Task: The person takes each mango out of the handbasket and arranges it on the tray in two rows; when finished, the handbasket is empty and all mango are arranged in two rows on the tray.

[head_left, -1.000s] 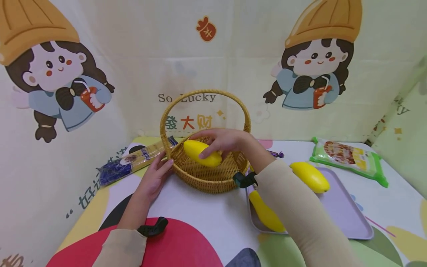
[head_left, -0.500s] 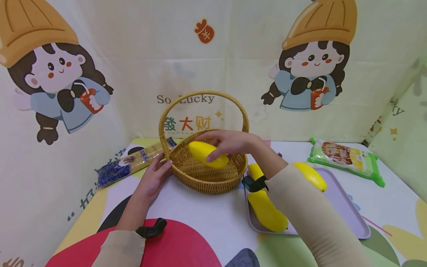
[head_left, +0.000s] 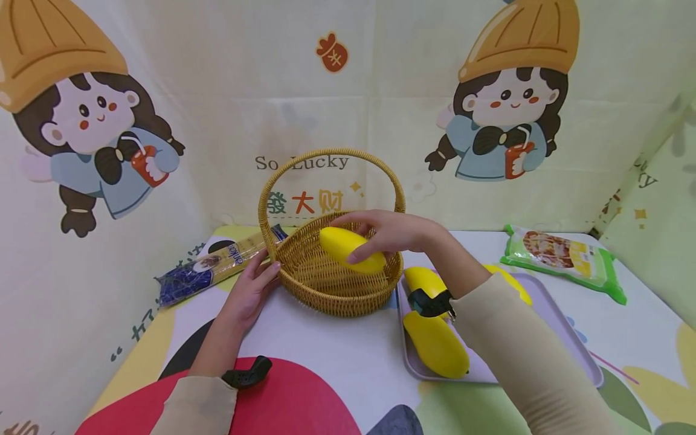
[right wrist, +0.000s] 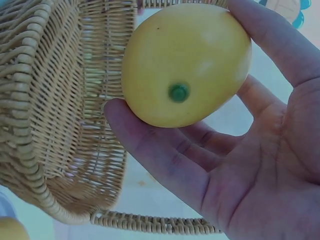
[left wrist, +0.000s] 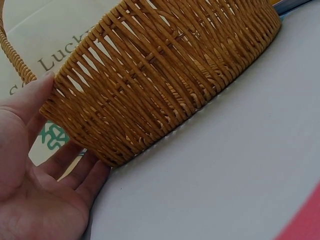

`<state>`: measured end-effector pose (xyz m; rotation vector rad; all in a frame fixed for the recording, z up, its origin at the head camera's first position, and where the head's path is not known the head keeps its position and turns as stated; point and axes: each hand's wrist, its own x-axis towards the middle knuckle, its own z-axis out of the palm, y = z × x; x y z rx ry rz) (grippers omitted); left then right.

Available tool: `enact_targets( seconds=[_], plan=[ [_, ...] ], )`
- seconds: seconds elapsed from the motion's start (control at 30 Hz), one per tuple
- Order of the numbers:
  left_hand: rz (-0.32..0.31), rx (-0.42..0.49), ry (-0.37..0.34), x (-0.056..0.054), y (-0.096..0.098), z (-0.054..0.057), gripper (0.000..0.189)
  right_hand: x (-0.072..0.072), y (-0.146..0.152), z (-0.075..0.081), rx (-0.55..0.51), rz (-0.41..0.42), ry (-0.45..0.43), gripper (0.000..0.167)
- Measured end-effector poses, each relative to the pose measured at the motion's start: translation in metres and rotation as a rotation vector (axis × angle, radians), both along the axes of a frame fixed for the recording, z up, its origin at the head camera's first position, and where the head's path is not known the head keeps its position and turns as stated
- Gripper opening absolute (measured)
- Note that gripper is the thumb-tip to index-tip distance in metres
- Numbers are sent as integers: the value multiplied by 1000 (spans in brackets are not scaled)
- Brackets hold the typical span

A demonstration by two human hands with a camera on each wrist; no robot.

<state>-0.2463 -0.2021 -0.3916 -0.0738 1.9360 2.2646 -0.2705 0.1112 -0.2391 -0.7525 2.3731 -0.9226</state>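
Observation:
My right hand (head_left: 399, 232) grips a yellow mango (head_left: 348, 248), tilted, at the right part of the wicker basket (head_left: 334, 305). In the right wrist view, the mango's green stem end (right wrist: 179, 92) shows, with thumb and fingers on either side of it. My left hand (head_left: 247, 296) holds the basket's left side beside the foot of its tall handle (head_left: 331, 152). In the left wrist view, the left thumb (left wrist: 37, 95) lies on the rim while the fingers rest low on the woven wall (left wrist: 150, 70). No other fruit shows inside the basket.
To the right, a lilac tray (head_left: 571, 356) bears a front mango (head_left: 435, 344), a middle mango (head_left: 424, 281) and one partly hidden by my sleeve (head_left: 508, 281). Behind are a blue-and-gold packet (head_left: 217, 266) at left and a green-edged food bag (head_left: 562, 260) at right.
My right hand has moved to the right across the basket, carrying the mango with it. The left hand has stayed at the basket's left side.

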Motion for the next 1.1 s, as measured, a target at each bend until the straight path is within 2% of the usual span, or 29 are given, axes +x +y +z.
enact_targets(
  seconds=[0.5, 0.73, 1.1],
  plan=[
    [-9, 2, 6, -1, 0, -2, 67, 24, 25, 8, -20, -56, 35, 73],
    [-14, 11, 11, 0, -1, -3, 69, 33, 35, 5, -15, -76, 92, 74],
    [-12, 4, 7, -1, -2, -3, 71, 48, 64, -2, -12, -124, 107, 76]
  ],
)
